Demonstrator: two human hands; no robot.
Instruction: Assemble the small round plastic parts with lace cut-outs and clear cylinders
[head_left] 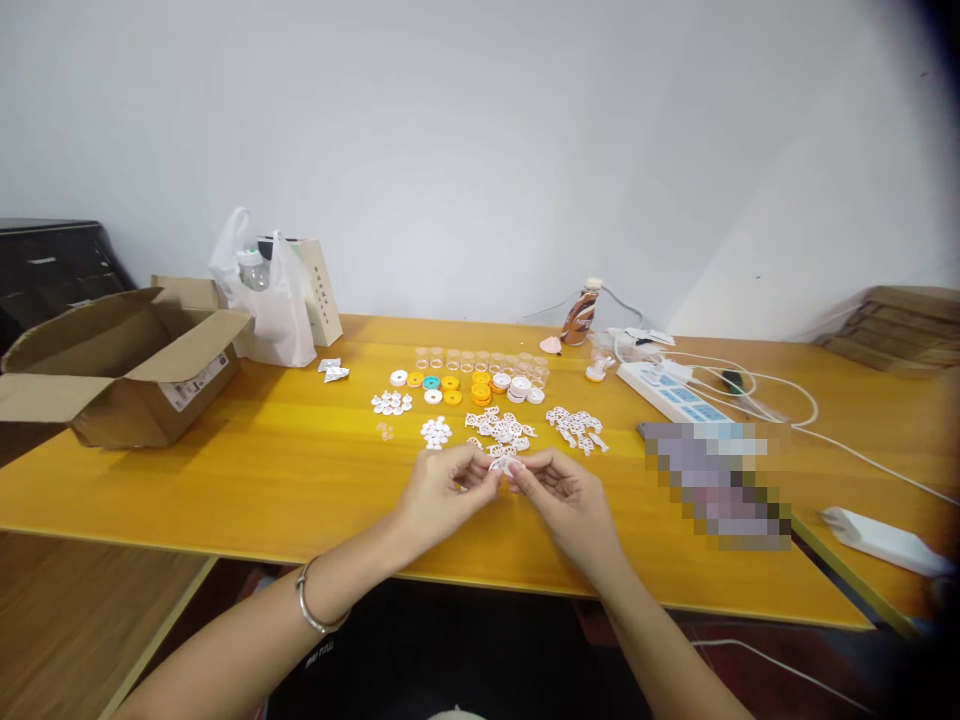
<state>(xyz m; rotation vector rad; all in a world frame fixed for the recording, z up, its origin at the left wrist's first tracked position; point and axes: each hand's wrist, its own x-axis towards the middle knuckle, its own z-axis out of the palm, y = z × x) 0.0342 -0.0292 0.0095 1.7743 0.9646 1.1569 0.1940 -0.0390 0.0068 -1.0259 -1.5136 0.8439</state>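
My left hand (446,490) and my right hand (562,495) meet over the yellow table (262,470), fingertips pinched together on a small white plastic piece (501,465). Just beyond them lie heaps of similar white pieces (501,428), with another heap (577,425) to the right and smaller clusters (391,402) to the left. Farther back sit white, orange and teal rings (450,385) and a row of small clear cups (480,360). A silver bangle (311,605) circles my left wrist.
An open cardboard box (120,365) stands at the left, a white plastic bag (266,300) behind it. A brown bottle (581,315), a power strip (667,390) with white cables, and a white device (885,540) lie at the right.
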